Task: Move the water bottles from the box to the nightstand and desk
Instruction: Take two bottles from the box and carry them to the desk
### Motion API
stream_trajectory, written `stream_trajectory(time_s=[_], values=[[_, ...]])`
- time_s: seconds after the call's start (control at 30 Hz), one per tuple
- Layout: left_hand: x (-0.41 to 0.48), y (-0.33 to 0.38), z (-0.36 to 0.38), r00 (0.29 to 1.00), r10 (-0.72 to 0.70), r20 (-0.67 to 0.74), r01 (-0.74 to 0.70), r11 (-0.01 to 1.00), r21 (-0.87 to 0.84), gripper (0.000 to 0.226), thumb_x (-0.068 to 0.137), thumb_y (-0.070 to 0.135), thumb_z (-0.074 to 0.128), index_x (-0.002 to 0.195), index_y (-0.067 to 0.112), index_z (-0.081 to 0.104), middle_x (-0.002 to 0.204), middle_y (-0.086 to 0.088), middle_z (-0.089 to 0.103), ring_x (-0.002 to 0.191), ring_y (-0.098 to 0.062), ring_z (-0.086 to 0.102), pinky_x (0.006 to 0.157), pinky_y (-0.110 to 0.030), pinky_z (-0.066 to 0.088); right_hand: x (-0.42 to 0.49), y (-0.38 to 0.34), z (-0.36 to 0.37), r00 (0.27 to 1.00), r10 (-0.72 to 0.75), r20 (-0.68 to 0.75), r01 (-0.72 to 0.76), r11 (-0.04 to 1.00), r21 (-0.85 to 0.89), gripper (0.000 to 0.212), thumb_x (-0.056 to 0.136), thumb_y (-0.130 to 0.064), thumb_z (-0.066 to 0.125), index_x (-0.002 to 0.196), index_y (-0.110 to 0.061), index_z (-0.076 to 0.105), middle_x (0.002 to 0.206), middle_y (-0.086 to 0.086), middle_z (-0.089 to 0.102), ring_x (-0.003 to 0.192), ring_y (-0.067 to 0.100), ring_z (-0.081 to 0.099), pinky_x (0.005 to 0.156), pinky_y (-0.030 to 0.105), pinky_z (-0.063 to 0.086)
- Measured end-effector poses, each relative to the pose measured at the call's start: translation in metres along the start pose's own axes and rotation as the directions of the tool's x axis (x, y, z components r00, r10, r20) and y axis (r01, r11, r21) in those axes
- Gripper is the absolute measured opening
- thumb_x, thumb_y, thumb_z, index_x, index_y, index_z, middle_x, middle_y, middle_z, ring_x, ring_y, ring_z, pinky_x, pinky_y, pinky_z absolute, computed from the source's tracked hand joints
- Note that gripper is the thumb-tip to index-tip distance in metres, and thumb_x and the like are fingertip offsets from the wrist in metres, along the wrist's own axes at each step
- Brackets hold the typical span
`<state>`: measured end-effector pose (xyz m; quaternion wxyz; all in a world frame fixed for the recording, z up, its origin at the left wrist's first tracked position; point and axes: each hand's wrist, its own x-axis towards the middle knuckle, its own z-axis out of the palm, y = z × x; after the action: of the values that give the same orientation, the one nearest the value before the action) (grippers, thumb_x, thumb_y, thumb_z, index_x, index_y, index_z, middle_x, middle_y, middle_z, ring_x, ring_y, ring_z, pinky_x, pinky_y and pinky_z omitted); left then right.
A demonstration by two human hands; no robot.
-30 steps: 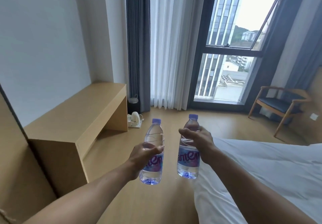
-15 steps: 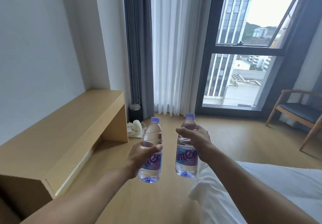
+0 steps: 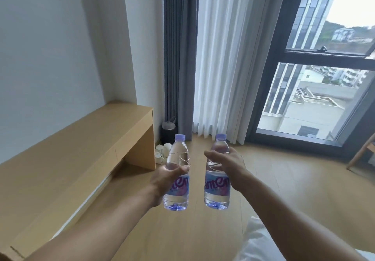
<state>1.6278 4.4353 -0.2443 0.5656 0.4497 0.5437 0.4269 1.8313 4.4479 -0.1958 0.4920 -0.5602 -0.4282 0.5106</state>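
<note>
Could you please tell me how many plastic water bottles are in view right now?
2. The left bottle is upright in the left hand, the right bottle upright in the right hand. Others may be out of view.

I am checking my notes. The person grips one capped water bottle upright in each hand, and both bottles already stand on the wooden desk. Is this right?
Not quite. The left hand grips the left bottle and the right hand the right bottle, upright and capped, but the head view shows both held in the air beside the desk, not standing on it.
</note>
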Motion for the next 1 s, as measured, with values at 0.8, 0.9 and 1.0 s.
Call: stream_trajectory(time_s=[0.8, 0.9, 1.0], values=[[0.381, 0.072, -0.102, 0.981, -0.036, -0.188, 0.025, 0.998, -0.061, 0.072, 0.047, 0.052, 0.084, 0.103, 0.011, 0.065, 0.083, -0.008, 0.076, 0.072, -0.021, 0.073, 0.063, -0.032, 0.056, 0.426, -0.046, 0.142, 0.980, 0.043, 0.194, -0.021, 0.993, -0.115, 0.047, 0.068, -0.029, 0.088, 0.104, -0.010, 0.065, 0.092, 0.010, 0.075, 0.071, 0.020, 0.075, 0.060, 0.027, 0.055], [0.420, 0.086, -0.117, 0.965, -0.026, -0.262, 0.009, 0.998, -0.069, 0.064, 0.046, 0.049, 0.084, 0.094, 0.010, 0.069, 0.084, -0.013, 0.075, 0.072, -0.026, 0.072, 0.070, -0.036, 0.057, 0.478, -0.059, 0.165, 0.962, 0.038, 0.272, -0.001, 0.991, -0.137, 0.044, 0.070, -0.030, 0.087, 0.103, -0.012, 0.063, 0.093, 0.011, 0.074, 0.077, 0.023, 0.074, 0.063, 0.028, 0.056], [0.451, 0.103, -0.132, 0.942, -0.005, -0.336, -0.025, 0.996, -0.083, 0.059, 0.046, 0.048, 0.083, 0.090, 0.010, 0.073, 0.085, -0.014, 0.076, 0.075, -0.027, 0.072, 0.076, -0.039, 0.058, 0.524, -0.072, 0.192, 0.934, 0.029, 0.357, 0.030, 0.987, -0.159, 0.043, 0.070, -0.030, 0.087, 0.101, -0.014, 0.061, 0.092, 0.010, 0.073, 0.081, 0.026, 0.073, 0.069, 0.032, 0.057]])
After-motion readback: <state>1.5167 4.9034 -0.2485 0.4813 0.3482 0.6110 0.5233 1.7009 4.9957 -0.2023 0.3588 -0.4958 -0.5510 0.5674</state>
